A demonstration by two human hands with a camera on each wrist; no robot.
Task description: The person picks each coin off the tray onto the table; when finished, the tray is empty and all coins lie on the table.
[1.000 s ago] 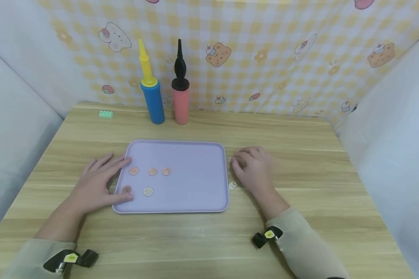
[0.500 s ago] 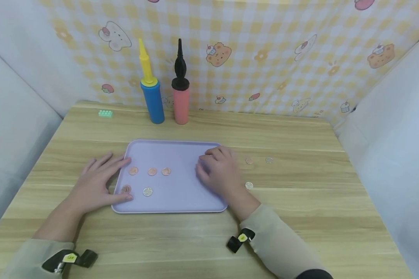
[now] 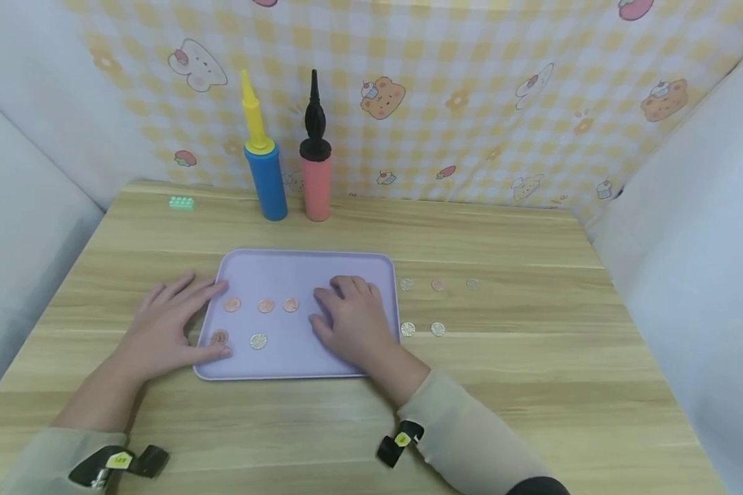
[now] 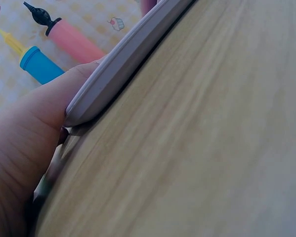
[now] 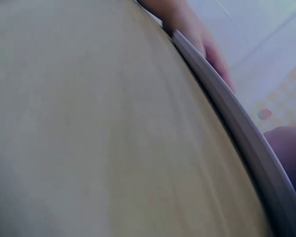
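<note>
A lavender tray [image 3: 334,260] lies on the wooden table with several copper-coloured coins [image 3: 265,305] and one silver coin [image 3: 258,342] in its left half. My left hand [image 3: 161,333] rests at the tray's left side, fingers spread; index finger and thumb reach over the rim. One copper coin [image 3: 219,337] lies close above the thumb. Over the tray's right half, my right hand [image 3: 356,323] is low with bent fingers, thumb and index tips pointing left. Its palm side is hidden, so I cannot tell whether it holds a coin.
Right of the tray lie several loose coins [image 3: 437,329], including a copper one [image 3: 438,284]. Behind the tray stand a blue balloon pump [image 3: 268,185] with a yellow nozzle and a pink balloon pump [image 3: 317,189] with a black one. A green toy brick [image 3: 181,203] lies at the back left.
My right hand has moved left from the coins beside the tray to over the tray, and its fingers have loosened somewhat. The left hand has stayed at the tray's left side.
</note>
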